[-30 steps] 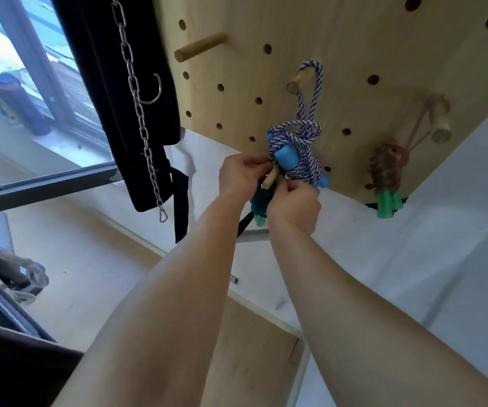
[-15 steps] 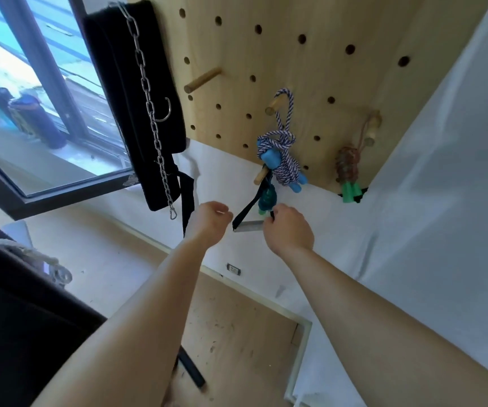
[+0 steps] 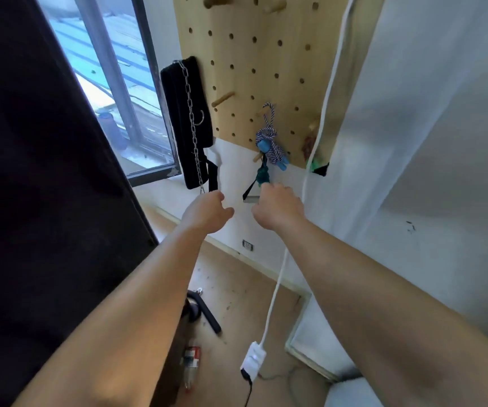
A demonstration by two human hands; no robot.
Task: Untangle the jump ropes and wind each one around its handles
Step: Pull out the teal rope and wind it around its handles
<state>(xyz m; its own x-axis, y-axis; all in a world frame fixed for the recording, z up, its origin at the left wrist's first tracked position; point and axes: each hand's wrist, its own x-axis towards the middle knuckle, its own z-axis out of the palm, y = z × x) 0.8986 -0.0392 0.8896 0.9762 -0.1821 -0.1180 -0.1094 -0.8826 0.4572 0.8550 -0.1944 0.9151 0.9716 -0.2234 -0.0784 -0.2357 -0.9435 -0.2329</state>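
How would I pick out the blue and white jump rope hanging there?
Find the pale wooden pegboard on the wall beside the window. Near its bottom edge, a blue-and-white twisted rope bundle hangs by a loop from a peg. Only it has bright blue handles; its right neighbour is brownish with green ends.

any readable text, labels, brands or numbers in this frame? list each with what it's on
None can be read.
Can on the floor: a red and white label, too blurred to read.
Power strip on the floor: no legible marking.
Wall socket: no legible marking.
Blue and white jump rope, pegboard and black strap: no print visible.
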